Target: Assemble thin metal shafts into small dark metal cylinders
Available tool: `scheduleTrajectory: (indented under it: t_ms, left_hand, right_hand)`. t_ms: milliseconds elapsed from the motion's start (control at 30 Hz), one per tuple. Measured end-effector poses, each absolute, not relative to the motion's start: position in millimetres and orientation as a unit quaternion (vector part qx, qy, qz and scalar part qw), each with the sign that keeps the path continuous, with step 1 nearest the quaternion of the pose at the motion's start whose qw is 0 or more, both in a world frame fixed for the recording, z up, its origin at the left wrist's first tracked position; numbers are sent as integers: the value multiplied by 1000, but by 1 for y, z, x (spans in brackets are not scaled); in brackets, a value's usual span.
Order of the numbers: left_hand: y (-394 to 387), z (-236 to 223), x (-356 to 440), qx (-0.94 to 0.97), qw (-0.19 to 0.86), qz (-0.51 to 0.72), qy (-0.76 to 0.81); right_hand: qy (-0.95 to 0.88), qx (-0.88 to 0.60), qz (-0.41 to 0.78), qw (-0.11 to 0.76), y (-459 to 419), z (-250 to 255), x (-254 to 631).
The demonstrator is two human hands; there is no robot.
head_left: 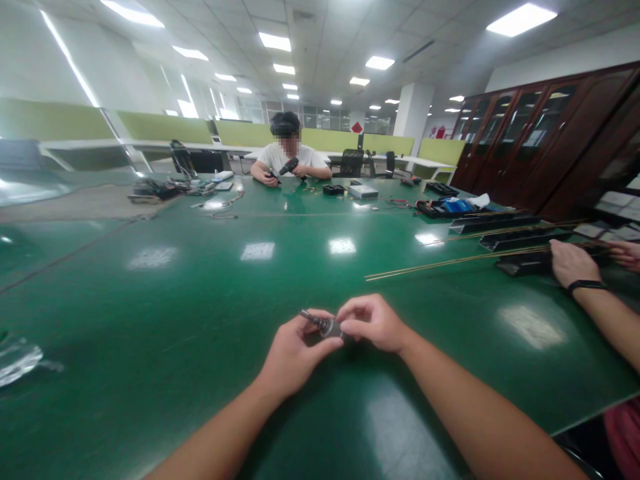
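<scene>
A small dark-grey metal part with a ridged, stepped shaft [320, 323] is held between my hands above the green table. My left hand [294, 355] wraps around it, thumb along the near side, with the shaft pointing up and to the left. At the part's right end, the thumb and fingers of my right hand [374, 325] are closed on its wider body. My fingers hide much of that body, so its exact kind cannot be made out.
Thin brass-coloured rods [425, 267] reach over black channel pieces [525, 261] at the right, where a co-worker's hand [575, 264] rests. Across the glossy green table [200, 300], another person holds a power drill [289, 167]. A clear plastic item [20, 363] lies at the left.
</scene>
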State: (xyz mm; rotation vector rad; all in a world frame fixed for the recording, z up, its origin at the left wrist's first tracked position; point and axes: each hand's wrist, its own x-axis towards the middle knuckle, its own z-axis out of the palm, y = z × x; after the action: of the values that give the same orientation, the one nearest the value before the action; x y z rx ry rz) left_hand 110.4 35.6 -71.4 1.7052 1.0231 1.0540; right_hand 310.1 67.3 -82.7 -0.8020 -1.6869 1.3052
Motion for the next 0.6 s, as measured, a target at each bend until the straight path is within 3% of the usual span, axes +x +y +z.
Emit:
scheduleTrajectory:
  t_ms: [167, 367, 600]
  left_hand:
    - [36, -69, 110, 681, 419, 425, 424]
    - [38, -71, 106, 720, 286, 418, 474]
    - [43, -71, 101, 755, 215, 443, 433]
  right_hand:
    - [-688, -328, 503, 408, 67, -83, 311]
    - [-721, -370, 442, 385, 67, -83, 308]
    - [-684, -452, 411, 399, 73, -86, 305]
